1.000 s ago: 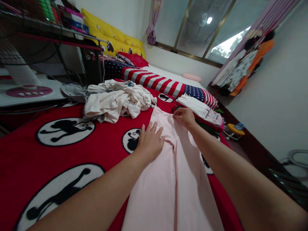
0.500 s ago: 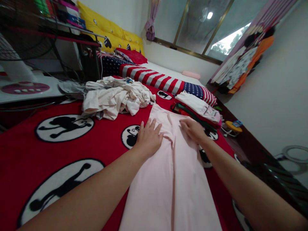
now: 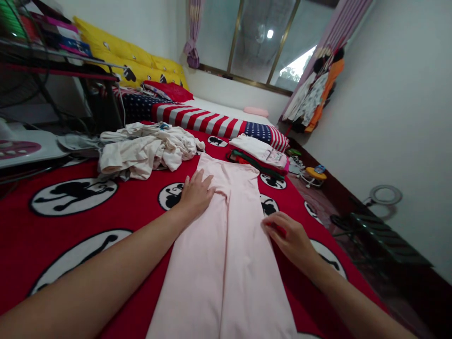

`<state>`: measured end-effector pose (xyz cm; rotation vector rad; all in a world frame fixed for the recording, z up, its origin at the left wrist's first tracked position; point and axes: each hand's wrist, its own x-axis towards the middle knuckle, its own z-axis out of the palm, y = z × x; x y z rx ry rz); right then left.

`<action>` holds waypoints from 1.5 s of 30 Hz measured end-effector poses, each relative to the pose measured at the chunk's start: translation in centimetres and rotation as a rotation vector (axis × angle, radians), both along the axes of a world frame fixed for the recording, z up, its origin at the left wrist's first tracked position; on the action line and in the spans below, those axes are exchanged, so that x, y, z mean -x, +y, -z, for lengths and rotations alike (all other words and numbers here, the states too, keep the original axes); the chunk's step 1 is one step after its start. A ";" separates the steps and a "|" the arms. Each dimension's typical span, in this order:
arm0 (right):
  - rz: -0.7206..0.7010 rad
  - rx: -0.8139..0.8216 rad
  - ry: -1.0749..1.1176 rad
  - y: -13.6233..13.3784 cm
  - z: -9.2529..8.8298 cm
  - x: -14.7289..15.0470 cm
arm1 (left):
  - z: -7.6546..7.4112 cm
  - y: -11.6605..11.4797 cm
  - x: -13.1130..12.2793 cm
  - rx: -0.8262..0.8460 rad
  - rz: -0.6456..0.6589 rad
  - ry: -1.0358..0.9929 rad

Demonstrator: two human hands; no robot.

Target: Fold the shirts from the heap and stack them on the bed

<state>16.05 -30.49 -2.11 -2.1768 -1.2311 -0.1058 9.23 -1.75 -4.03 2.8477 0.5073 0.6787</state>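
Observation:
Pale pink trousers lie spread lengthwise in front of me, waistband away from me and legs running out at the bottom of the view. My left hand rests flat on their upper left side, fingers stretched and apart. At the right edge, below the hip, my right hand has its thumb and fingertips pinched together on the fabric's side. Beneath them is a red blanket with black monkey figures in white ovals. The lower ends of the legs are out of view.
A loose heap of cream clothes lies at the back left. Folded clothes are stacked beyond the waistband. A white fan base stands at the left edge. On the floor at right are a small yellow stool and a dark rack.
My right hand has moved from the waistband down the right side of the trousers to their edge. My left hand stays flat on the cloth. The view has swung to the right.

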 end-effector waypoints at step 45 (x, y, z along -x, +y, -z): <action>-0.272 0.194 -0.088 -5.5 1.0 3.5 | -2.3 2.8 16.1 0.234 0.702 0.379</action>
